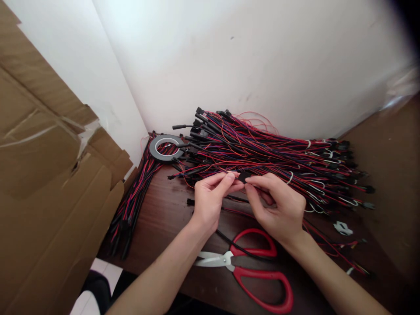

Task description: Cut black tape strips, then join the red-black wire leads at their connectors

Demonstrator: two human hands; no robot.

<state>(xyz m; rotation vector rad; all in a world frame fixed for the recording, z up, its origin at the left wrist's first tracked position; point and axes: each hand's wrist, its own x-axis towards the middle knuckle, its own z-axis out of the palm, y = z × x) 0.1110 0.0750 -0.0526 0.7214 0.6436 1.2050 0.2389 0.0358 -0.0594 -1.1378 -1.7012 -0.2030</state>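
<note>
My left hand (213, 192) is closed in a pinch on a thin wire harness, most of it hidden by the fingers. Close beside it, the thumb and forefinger of my right hand (275, 201) grip a small flat black piece (243, 176); whether it is tape or a connector I cannot make out. Behind both hands lies a large heap of red, blue and black wire harnesses (249, 144) with black connectors. Below them, red-handled scissors (227, 259) rest on the table with blades apart, and a black cable crosses one handle.
A roll of black tape (154, 153) lies on a smaller wire bundle (134, 192) at the left. Cardboard (49, 183) rises along the left side, with more brown board (390, 175) at the right. A white wall (236, 65) closes off the dark wooden table (164, 218). Some white clips (343, 228) lie at the right.
</note>
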